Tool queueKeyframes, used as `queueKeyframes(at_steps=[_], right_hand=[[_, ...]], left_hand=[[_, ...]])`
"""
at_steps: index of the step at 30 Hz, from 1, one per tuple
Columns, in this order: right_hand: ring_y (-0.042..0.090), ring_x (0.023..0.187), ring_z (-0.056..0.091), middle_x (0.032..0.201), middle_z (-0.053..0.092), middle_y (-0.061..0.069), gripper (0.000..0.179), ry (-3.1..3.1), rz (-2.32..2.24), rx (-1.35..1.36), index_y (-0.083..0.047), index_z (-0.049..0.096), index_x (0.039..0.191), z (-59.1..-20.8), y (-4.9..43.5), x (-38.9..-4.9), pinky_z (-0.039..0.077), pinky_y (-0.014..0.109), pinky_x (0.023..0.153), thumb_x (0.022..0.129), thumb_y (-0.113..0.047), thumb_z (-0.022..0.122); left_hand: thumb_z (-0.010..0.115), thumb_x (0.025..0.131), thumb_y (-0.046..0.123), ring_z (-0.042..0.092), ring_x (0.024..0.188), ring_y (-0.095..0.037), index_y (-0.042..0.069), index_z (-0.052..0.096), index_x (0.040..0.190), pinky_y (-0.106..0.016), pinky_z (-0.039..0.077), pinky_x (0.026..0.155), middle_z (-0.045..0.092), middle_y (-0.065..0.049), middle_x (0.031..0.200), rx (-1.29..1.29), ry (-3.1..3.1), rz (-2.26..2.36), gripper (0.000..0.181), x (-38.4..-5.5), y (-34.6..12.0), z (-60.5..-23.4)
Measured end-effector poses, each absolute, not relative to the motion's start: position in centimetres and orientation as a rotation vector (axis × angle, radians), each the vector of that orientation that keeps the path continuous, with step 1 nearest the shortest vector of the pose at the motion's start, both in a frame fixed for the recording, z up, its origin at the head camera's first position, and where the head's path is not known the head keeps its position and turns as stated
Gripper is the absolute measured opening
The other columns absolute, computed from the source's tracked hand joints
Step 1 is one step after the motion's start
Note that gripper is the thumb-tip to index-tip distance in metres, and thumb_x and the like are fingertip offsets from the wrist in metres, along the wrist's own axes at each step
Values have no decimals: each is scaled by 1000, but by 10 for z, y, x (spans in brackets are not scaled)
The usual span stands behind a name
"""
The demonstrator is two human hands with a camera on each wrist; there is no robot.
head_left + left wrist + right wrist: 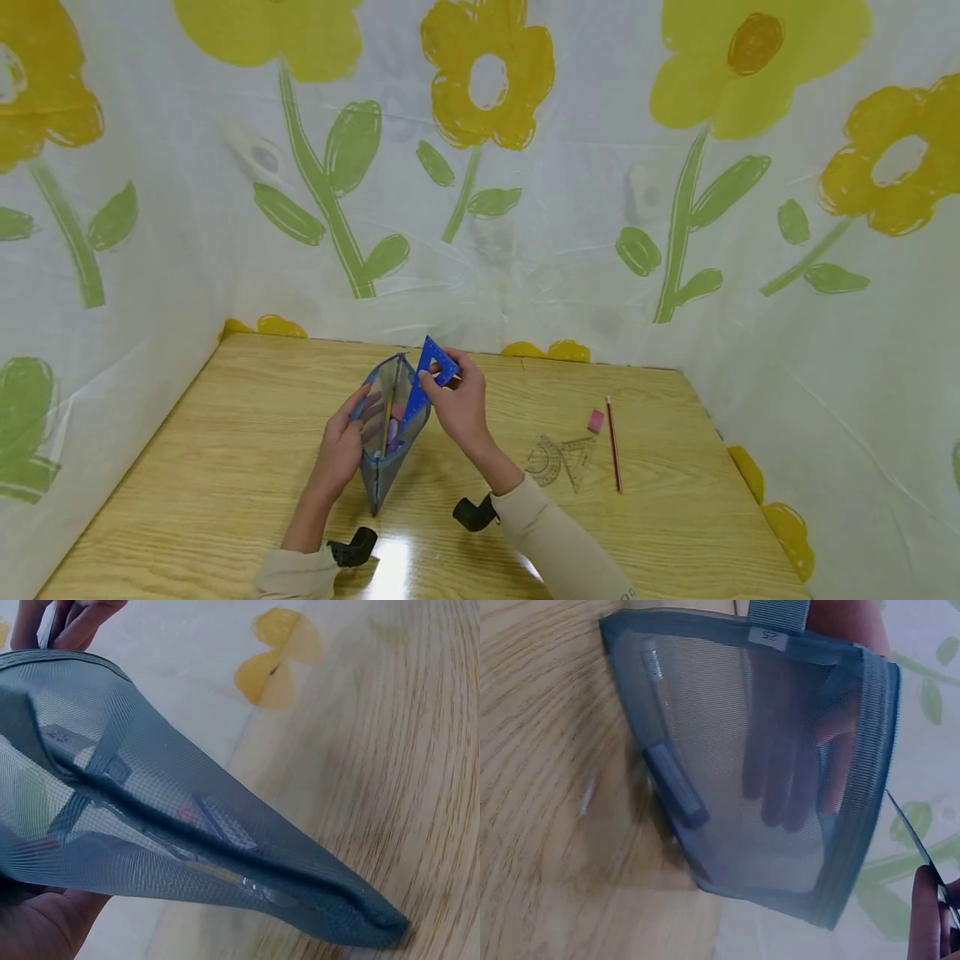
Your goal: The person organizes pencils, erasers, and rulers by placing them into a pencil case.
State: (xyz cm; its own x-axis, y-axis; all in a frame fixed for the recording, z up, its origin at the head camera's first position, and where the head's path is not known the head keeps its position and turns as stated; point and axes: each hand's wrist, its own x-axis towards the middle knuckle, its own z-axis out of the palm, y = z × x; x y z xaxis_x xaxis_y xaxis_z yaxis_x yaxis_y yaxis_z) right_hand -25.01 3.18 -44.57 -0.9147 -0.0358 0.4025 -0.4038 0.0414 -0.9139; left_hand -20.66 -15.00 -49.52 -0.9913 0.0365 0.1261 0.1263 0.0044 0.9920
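the left hand (342, 450) grips the mesh pouch (385, 477) by its nine o'clock side, seemingly to spread it wide, while at two o'clock the right hand (461, 407) pinches a blue triangle ruler (416, 397) tip-down at its rim (likely the end that fits easiest).

Right-wrist view: right hand (926, 919) cut off at 4 o'clock. Left-wrist view: pouch (180, 829) clipped at 9 o'clock, contents (223, 823) indistinct.

The set square (417, 393) is blue, the pouch (381, 481) grey-blue, the eraser (596, 421) pink, the white backdrop (577, 208) yellow-flowered.
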Motion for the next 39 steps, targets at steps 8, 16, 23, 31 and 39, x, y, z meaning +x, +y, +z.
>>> queueKeyframes(at_steps=[8,16,23,31,39], right_hand=[[12,73,64,96,66,16,33,-2173,1885,483,0,64,123,-446,24,-253,54,19,60,91,-2,71],[9,62,58,92,64,9,29,-2364,1800,500,-1,62,121,-446,19,-252,47,19,52,93,-4,70],[29,75,70,98,63,12,33,-2407,1888,513,0,59,125,-448,18,-248,65,38,62,94,-3,68],[33,82,73,98,65,14,31,-2399,1873,570,-2,60,124,-449,22,-245,65,41,66,94,-5,68],[40,92,70,105,68,24,32,-2343,1836,655,4,60,127,-433,31,-232,59,20,70,96,-1,65]], left_hand=[[19,100,-7,40,141,-50,-8,23,157,-58,39,114,36,-34,154,-182,-2171,-2162,57,-206,-149,-493],[19,99,-8,42,140,-51,-9,23,157,-59,40,112,37,-35,153,-179,-2182,-2139,57,-206,-149,-495],[19,101,-7,40,142,-50,-8,23,157,-59,39,113,36,-33,155,-176,-2179,-2155,56,-206,-150,-495],[19,102,-6,39,143,-50,-7,21,158,-58,39,113,35,-33,156,-183,-2174,-2173,56,-205,-151,-495],[19,101,-7,38,143,-50,-6,20,159,-57,39,113,35,-32,157,-180,-2164,-2193,58,-206,-153,-496]])
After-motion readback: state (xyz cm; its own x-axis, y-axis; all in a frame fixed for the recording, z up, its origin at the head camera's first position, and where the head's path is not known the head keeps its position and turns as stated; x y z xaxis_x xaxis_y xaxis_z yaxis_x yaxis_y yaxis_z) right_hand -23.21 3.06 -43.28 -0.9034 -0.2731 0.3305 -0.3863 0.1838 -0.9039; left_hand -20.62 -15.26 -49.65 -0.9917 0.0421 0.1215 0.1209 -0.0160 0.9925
